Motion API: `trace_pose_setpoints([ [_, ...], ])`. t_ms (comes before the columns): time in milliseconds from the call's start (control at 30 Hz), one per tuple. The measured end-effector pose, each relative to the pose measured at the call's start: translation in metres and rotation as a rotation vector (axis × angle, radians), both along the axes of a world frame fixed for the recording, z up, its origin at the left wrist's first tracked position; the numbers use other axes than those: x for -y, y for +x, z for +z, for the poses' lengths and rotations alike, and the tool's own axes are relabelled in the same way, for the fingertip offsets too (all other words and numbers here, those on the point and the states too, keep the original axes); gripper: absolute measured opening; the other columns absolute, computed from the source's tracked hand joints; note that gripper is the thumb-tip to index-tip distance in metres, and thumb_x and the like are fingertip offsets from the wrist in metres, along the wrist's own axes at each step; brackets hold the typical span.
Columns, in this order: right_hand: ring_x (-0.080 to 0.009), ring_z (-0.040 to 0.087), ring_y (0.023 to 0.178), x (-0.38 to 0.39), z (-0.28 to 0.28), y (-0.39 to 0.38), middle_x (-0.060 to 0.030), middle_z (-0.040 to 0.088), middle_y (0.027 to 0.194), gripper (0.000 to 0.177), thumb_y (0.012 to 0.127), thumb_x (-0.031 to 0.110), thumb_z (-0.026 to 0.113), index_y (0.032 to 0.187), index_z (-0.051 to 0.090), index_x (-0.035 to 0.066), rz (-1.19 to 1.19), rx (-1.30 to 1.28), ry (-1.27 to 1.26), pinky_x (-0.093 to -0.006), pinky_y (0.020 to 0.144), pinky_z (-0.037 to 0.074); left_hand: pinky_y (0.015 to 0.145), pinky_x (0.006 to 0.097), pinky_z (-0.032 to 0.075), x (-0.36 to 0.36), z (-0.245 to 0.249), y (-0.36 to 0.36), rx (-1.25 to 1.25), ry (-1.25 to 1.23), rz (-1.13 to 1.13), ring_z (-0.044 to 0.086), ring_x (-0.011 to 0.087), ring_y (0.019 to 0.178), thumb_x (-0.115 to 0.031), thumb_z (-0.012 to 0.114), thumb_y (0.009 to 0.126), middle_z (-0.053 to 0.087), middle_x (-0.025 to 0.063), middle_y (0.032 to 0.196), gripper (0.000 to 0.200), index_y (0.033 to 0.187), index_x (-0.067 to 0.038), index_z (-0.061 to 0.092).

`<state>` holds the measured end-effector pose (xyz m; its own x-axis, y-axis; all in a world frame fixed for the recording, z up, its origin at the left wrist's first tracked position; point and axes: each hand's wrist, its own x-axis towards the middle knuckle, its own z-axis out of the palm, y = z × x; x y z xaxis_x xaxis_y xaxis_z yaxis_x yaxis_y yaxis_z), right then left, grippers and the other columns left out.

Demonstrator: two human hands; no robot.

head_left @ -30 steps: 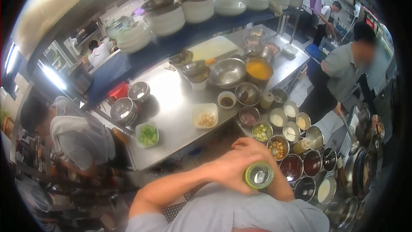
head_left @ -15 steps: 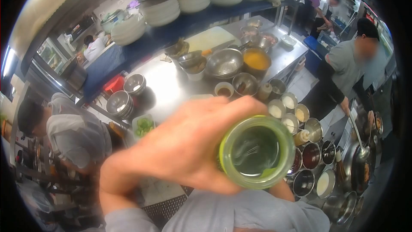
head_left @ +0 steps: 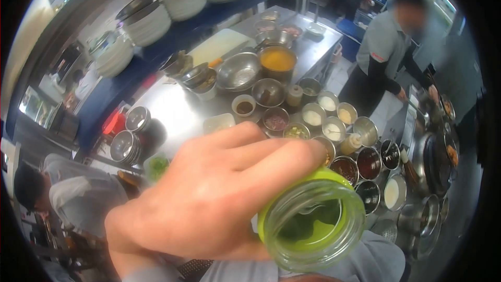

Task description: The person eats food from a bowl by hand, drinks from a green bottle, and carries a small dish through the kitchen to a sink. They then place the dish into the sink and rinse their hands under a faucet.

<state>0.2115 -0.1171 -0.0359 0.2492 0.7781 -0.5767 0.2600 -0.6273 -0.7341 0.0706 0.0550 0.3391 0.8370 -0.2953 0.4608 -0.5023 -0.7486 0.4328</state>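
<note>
My left hand [head_left: 209, 198] fills the lower middle of the view, very close to the camera. Its fingers wrap over a clear bottle with a lime-green collar [head_left: 312, 220]. The bottle's open mouth points straight at the camera and sits at the bottom centre. My grey shirt [head_left: 360, 261] shows under the bottle. My right hand is out of sight.
Below is a steel counter [head_left: 172, 109] with metal bowls, an orange sauce pot [head_left: 277, 60] and several round seasoning tins [head_left: 334, 128]. A person in grey [head_left: 386, 52] works at woks [head_left: 436, 162] on the right. Another person [head_left: 68, 193] bends low on the left. Stacked white plates [head_left: 148, 23] fill the shelf above.
My left hand has brought the bottle up closer to the camera and tilted it, so it looks larger. The view has swung slightly to the right.
</note>
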Motion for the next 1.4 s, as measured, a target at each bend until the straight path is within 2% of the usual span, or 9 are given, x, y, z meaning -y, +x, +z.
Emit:
trace_pose_setpoints([
  [467, -0.0226, 0.066, 0.071, 0.014, -0.031, -0.002, -0.0119, 0.072, 0.081, 0.026, 0.084, 0.019, 0.069, 0.100, 0.071, -0.001, -0.033, 0.033, 0.156, -0.0362, 0.066, 0.051, 0.059, 0.0330, 0.054, 0.023, -0.004, 0.035, 0.086, 0.027, -0.185, 0.067, 0.0216, 0.069, -0.021, 0.088, 0.062, 0.073, 0.0106, 0.098, 0.057, 0.111, 0.000, 0.067],
  [633, -0.0227, 0.066, 0.070, 0.014, -0.037, 0.000, -0.0120, 0.072, 0.080, 0.026, 0.084, 0.019, 0.069, 0.100, 0.071, -0.001, -0.044, 0.039, 0.167, -0.0363, 0.065, 0.051, 0.061, 0.0325, 0.055, 0.033, 0.001, 0.025, 0.006, -0.047, -0.093, 0.069, 0.0224, 0.070, -0.020, 0.087, 0.063, 0.074, 0.0127, 0.097, 0.051, 0.106, 0.000, 0.069],
  [867, -0.0228, 0.066, 0.070, 0.013, -0.045, -0.004, -0.0121, 0.072, 0.080, 0.027, 0.084, 0.020, 0.069, 0.100, 0.071, -0.002, -0.034, 0.041, 0.184, -0.0365, 0.065, 0.050, 0.064, 0.0325, 0.056, 0.032, -0.009, 0.015, 0.167, 0.020, 0.001, 0.069, 0.0234, 0.069, -0.020, 0.085, 0.066, 0.075, 0.0152, 0.098, 0.042, 0.102, -0.004, 0.070],
  [1167, -0.0230, 0.066, 0.069, 0.006, -0.050, 0.002, -0.0123, 0.072, 0.079, 0.027, 0.084, 0.020, 0.068, 0.099, 0.071, -0.002, -0.033, 0.048, 0.187, -0.0367, 0.064, 0.050, 0.063, 0.0312, 0.053, 0.016, -0.007, 0.005, 0.271, 0.151, -0.011, 0.068, 0.0242, 0.071, -0.023, 0.082, 0.073, 0.075, 0.0159, 0.102, 0.039, 0.105, -0.005, 0.068],
  [1400, -0.0231, 0.065, 0.069, 0.005, -0.057, -0.001, -0.0125, 0.072, 0.078, 0.027, 0.084, 0.020, 0.068, 0.099, 0.071, -0.002, -0.027, 0.052, 0.206, -0.0368, 0.064, 0.050, 0.063, 0.0308, 0.052, 0.013, -0.008, 0.006, 0.358, 0.145, -0.016, 0.066, 0.0239, 0.070, -0.022, 0.080, 0.075, 0.074, 0.0163, 0.104, 0.037, 0.106, -0.005, 0.068],
])
